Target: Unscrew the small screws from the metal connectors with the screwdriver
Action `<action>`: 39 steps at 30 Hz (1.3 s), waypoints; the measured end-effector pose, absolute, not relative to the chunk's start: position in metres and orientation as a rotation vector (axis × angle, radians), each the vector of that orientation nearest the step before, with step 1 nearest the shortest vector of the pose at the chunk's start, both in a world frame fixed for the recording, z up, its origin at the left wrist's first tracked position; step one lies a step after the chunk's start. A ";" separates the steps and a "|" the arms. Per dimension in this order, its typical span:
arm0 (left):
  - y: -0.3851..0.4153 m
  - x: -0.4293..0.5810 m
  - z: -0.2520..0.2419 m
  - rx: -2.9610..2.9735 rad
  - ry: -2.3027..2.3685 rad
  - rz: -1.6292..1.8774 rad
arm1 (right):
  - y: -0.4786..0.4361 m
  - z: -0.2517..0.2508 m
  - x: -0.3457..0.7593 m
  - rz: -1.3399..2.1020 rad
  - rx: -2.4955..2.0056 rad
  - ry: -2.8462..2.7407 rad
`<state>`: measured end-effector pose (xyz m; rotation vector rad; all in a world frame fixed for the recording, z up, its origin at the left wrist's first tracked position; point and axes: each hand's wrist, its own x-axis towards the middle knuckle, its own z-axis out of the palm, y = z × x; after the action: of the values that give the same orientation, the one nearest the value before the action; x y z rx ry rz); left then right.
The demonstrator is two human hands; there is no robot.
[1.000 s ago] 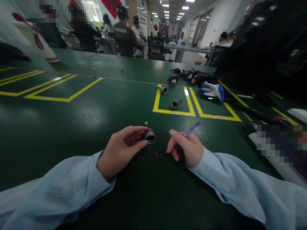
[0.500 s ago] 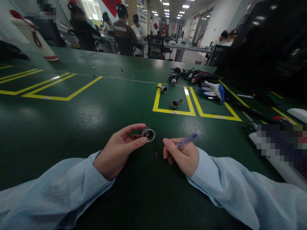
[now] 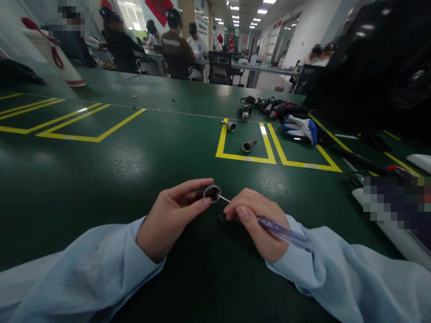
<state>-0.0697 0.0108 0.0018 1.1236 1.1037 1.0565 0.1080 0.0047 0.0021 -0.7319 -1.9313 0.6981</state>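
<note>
My left hand [image 3: 173, 213] grips a short hollow metal cylinder [image 3: 211, 193] between thumb and fingers, its open end facing me and to the right. My right hand [image 3: 259, 220] is closed around a screwdriver [image 3: 286, 233] with a clear purple handle. The thin shaft reaches left to the mouth of the cylinder; its tip is at or inside the rim, and I cannot tell what it touches. A few small dark rings [image 3: 220, 218] lie on the green tabletop just below, beside my right fingertips.
Two cone-shaped metal parts [image 3: 249, 146] lie in a yellow-taped square. Farther back are corded power tools [image 3: 256, 105] and a white-and-blue glove [image 3: 299, 129]. A tall white container [image 3: 57, 58] stands far left. Several people sit at desks beyond the table.
The screwdriver has swung round in my right hand, so its shaft now points left into the cylinder's mouth. My left hand and the cylinder have shifted slightly right and down.
</note>
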 end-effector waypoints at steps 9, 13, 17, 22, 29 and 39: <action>0.010 -0.061 0.006 1.178 1.185 1.130 | 0.011 -0.010 0.100 0.349 -0.696 -2.142; 0.011 -0.058 0.005 1.221 1.226 1.175 | 0.009 -0.011 0.096 0.298 -0.693 -2.166; 0.012 -0.058 0.001 1.292 1.250 1.205 | 0.008 -0.009 0.095 0.281 -0.680 -2.201; 0.013 -0.060 -0.002 1.337 1.281 1.201 | 0.007 -0.009 0.096 0.258 -0.689 -2.219; 0.013 -0.059 -0.002 1.376 1.309 1.212 | 0.005 -0.014 0.094 0.232 -0.691 -2.278; 0.016 -0.059 -0.002 1.373 1.316 1.204 | 0.003 -0.016 0.089 0.083 -0.768 -2.377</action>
<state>-0.0592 0.0156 -0.0023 1.3729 1.3158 1.2039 0.0892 0.0029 -0.0156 -0.7675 -2.3771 0.0829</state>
